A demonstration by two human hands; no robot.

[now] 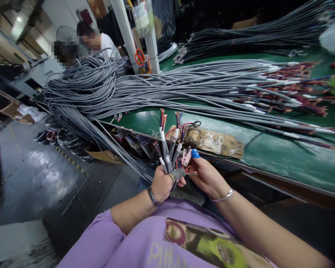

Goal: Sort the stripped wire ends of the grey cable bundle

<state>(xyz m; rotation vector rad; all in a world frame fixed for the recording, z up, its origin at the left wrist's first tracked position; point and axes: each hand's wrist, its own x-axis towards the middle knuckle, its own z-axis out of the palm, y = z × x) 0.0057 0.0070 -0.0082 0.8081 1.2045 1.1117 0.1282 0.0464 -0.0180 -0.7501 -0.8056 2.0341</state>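
Far L, grey floor (36, 167) w/ a cardboard box (25, 118) full of whitish plastic; a bit R of that, dark wrapped rolls (63, 137) on the floor nr the bench. Behind, 2 co-workers, one in a white top (107, 44), partly hidden by a big heap of grey cable (82, 83) looped at the bench's L end; some strands drop off the edge twd the person in the purple shirt (136, 238). Next, a white post (154, 52) w/ orange-handled scissors (140, 57) hung on it.

Mid, off the bench's front edge: L hand (162, 184), dark band (153, 197) on wrist, closed firmly round a bunch of cable ends (163, 145) — grey jackets, white tape, multicol. bare-tipped wires fanned up at diff. heights. Grey wrap (178, 174) shows across that grip. Just R, a pink clip-like piece (187, 158) by the R hand (209, 176), which has a blue-capped thumb + silver bangle (226, 195); fingers bent, but can't tell if they pinch the piece or only touch it.

Beyond the hands, a worn wood block (217, 142) at the edge of the green benchtop (281, 160). Behind it, black cables (237, 42); further R, taped grey cables' stripped ends (298, 72), then a clear plastic bag (333, 37).
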